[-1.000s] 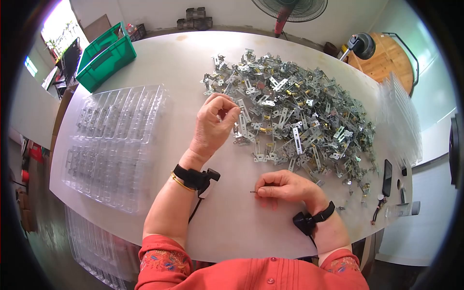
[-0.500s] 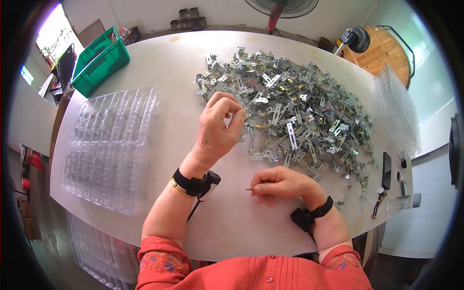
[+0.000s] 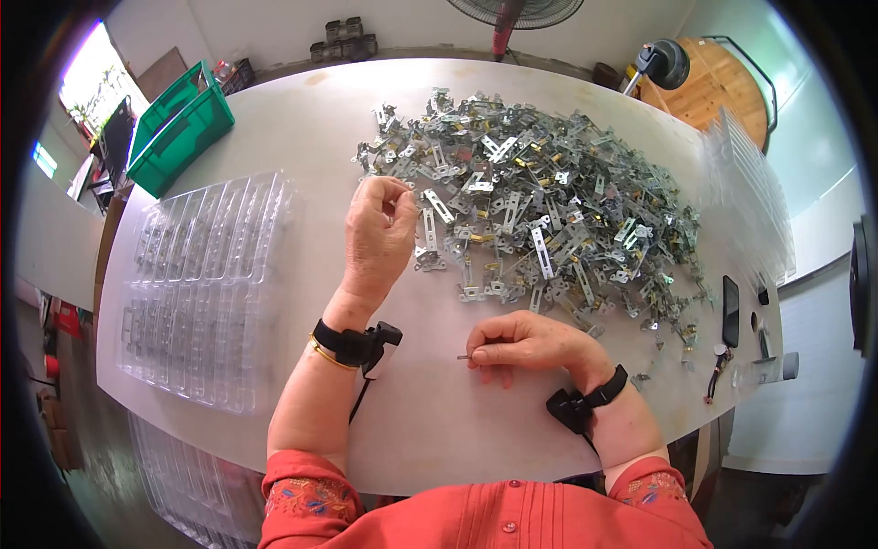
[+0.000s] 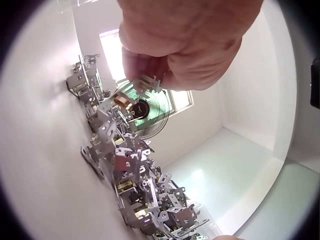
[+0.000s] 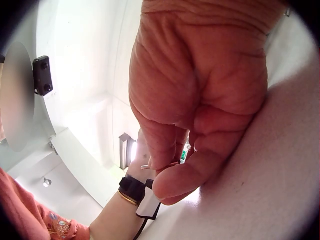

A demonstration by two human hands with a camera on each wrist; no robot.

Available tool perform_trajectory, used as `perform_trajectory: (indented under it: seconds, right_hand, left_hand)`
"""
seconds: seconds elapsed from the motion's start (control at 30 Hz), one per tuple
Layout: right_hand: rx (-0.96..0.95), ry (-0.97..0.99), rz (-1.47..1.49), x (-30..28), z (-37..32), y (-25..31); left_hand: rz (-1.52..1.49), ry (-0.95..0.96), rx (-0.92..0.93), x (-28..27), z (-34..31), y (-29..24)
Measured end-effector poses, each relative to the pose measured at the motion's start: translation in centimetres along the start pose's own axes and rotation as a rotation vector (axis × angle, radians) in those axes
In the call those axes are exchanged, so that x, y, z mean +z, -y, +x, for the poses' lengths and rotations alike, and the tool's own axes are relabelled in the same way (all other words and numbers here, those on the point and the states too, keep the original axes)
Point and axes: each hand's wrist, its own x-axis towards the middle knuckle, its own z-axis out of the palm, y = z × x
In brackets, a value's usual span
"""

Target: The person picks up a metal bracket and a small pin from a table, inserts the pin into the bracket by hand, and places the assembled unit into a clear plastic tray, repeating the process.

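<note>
At the near-left edge of a pile of metal brackets (image 3: 549, 201), the left hand (image 3: 380, 242) is bent at the fingers. The left wrist view shows its thumb and fingertips pinching a small metal bracket (image 4: 148, 85), close above other brackets. Lower down, the right hand (image 3: 535, 346) hovers low over the table, pinching a small thin metal piece (image 3: 464, 357) whose end sticks out to the left. In the right wrist view that piece (image 5: 145, 166) pokes out beside the fingertips; the rest is hidden by the fingers.
Clear plastic trays (image 3: 197, 293) holding small parts lie at the left, with a green crate (image 3: 183, 128) behind them. More clear trays (image 3: 750, 201) stand at the right, near a phone (image 3: 731, 311) and a bottle (image 3: 768, 370). A fan stands beyond the table.
The left hand has shifted left relative to the pile, uncovering brackets beside it. The right hand keeps its pinch, almost still. The head view has swung slightly to the right.
</note>
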Motion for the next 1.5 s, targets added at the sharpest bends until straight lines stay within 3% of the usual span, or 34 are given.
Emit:
perform_trajectory:
  seconds: [0.3,0.37,0.47,0.6,0.8,1.5]
  right_hand:
    - [-0.033,0.021,0.030,0.0,-0.1,-0.1]
    - [-0.041,0.027,0.037,0.0,-0.2,0.1]
    - [-0.089,0.022,0.087,-0.1,-0.4,-0.1]
    - [-0.203,-0.049,0.162,-0.1,-0.5,0.1]
    - [-0.377,-0.110,0.268,0.5,0.0,-0.5]
    - [-0.436,-0.213,0.324,1.6,0.7,-1.2]
  left_hand:
    - [-0.479,0.047,-0.227,-0.7,0.0,1.0]
    - [-0.706,0.202,-0.301,-1.0,0.0,0.6]
    - [-0.745,0.353,-0.360,-0.6,-0.3,0.2]
    - [-0.834,0.419,-0.368,0.0,-0.8,-0.6]
    - [-0.748,0.480,-0.382,0.5,-1.5,-1.8]
    - [-0.725,0.488,-0.270,0.5,-2.2,-4.0]
